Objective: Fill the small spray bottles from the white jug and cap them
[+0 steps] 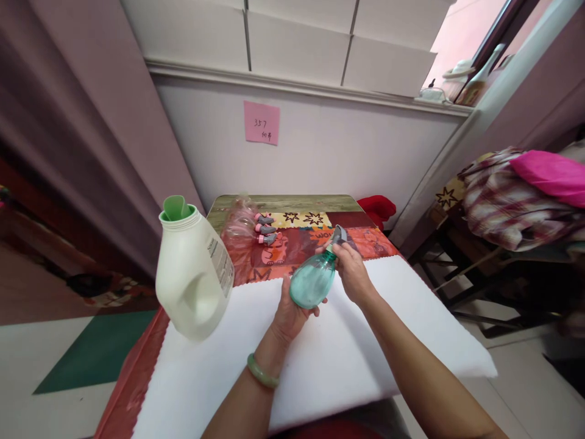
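A clear green spray bottle [313, 281] is tilted above the white sheet, its neck to the upper right. Its rounded base rests in my left hand [292, 311], with the fingers curled round the underside. My right hand [351, 268] is closed on the neck end, at the grey spray head [339, 234]. A green bangle [262, 372] circles my left wrist. To the left, a large off-white jug [194, 280] stands upright with a green cup-like piece [176, 208] in its mouth.
Several pink clear bottles [240, 219] with grey spray heads lie at the back left of the table. A white padded sheet [365, 341] covers the near part. A pink note [261, 123] is on the wall. Clothes [498, 195] are piled at the right.
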`<state>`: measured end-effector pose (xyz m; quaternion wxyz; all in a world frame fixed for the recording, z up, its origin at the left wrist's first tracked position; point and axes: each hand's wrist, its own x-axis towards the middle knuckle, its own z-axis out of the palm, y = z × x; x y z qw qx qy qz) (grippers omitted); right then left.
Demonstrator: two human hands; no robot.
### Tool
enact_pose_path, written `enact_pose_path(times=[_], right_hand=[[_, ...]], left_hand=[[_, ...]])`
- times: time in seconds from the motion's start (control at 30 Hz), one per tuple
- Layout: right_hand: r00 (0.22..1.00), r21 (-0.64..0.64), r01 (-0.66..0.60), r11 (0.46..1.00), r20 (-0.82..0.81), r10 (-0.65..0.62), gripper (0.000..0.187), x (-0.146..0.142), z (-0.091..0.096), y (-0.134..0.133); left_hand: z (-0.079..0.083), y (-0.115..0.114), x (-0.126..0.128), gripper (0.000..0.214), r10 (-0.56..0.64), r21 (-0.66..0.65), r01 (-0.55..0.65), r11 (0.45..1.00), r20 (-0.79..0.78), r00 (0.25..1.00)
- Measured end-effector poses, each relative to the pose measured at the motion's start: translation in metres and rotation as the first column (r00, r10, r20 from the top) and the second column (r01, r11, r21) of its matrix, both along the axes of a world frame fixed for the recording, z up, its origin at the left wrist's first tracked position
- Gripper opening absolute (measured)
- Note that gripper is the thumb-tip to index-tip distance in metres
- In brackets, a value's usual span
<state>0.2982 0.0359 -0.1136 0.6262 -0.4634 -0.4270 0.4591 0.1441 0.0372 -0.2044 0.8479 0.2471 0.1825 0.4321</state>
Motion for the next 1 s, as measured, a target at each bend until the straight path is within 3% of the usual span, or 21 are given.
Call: enact_pose_path(times=[0.23,0.47,0.6,0.77,1.0], right_hand=[[0.991,0.005,0.01,1.0,-0.137,-0.009,0.027,-0.005,0.0,-0.003],[0.969,0.01,0.005,1.0,-0.246,-0.003,0.025,-0.009,0.008,-0.001],[0.964,0.089,-0.011,0.996,-0.263,0.034,0.019,-0.011,0.004,0.0],[0.971,0.147,-0.007,0.989,-0.235,0.042,0.03,-0.014,-0.003,-0.001],[0.975,0.175,0.017,0.984,-0.221,0.022,0.032,-0.015,-0.011,0.002]], left_hand=[[-0.009,-0.001,0.002,0.091,-0.055,-0.007,0.055,0.998,0.018,0.998],[-0.005,-0.003,-0.003,0.085,-0.107,0.008,0.107,0.994,0.054,0.993],[-0.006,-0.002,-0.004,0.087,-0.128,0.007,0.128,0.992,0.06,0.99],[-0.01,0.0,-0.002,0.095,-0.142,-0.045,0.145,0.988,0.055,0.988],[-0.004,-0.001,-0.004,0.089,-0.167,-0.096,0.172,0.98,0.064,0.984]])
